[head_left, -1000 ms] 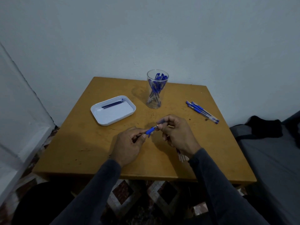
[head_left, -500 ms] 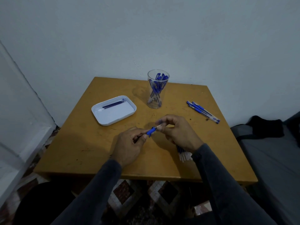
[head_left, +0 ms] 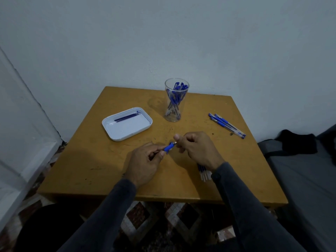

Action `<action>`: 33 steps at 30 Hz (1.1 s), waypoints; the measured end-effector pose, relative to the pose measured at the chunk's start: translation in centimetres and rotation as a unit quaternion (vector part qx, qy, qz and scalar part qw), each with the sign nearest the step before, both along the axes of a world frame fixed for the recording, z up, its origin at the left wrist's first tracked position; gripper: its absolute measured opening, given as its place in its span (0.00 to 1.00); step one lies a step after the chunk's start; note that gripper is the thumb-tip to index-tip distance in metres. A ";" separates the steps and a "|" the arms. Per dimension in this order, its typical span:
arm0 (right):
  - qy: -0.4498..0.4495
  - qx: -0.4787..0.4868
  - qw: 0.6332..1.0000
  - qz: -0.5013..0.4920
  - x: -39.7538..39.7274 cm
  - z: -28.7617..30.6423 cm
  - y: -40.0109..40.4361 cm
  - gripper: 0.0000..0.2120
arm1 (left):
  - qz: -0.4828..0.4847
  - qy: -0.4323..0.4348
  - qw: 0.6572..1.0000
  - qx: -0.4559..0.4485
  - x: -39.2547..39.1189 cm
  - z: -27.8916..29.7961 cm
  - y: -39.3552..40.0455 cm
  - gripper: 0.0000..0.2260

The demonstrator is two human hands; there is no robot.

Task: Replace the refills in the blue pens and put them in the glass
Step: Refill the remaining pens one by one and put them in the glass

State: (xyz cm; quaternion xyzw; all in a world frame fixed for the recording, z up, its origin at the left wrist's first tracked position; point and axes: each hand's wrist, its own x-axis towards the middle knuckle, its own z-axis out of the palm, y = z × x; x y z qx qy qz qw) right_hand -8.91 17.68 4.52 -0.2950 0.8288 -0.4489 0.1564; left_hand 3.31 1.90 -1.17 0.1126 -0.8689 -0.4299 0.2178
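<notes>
Over the middle of the table my left hand (head_left: 145,162) grips a blue pen (head_left: 169,146) by its barrel, blue grip end pointing right. My right hand (head_left: 196,148) pinches the pen's tip end, where a short pale piece shows; its fingers hide what it holds. A clear glass (head_left: 176,100) with several blue pens stands at the back. A few blue pens (head_left: 227,125) lie at the right. A bundle of refills (head_left: 204,172) lies under my right wrist. A white tray (head_left: 116,131) at the left holds dark refills (head_left: 125,117).
The wooden table (head_left: 91,160) stands against a pale wall, with a white frame at the left. A grey seat (head_left: 305,175) with a dark cloth (head_left: 294,142) adjoins the table's right side. Patterned floor tiles show below the front edge.
My right hand has closed in toward the pen's blue end; the exposed thin piece between the hands has shortened. The left hand has kept its hold.
</notes>
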 end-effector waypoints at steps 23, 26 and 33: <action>0.109 0.109 0.981 -0.120 1.6 -3.1 -2.7 0.13 | 0.120 0.035 0.990 0.057 -0.3 0.0 0.0 0.13; 0.128 0.151 0.973 -0.119 2.0 -3.4 -3.8 0.14 | 0.116 0.031 0.991 0.057 -0.3 -0.1 -0.1 0.13; 0.075 0.184 0.973 -0.117 1.8 -3.3 -4.8 0.11 | 0.105 0.026 0.993 0.052 -0.2 -0.1 -0.1 0.13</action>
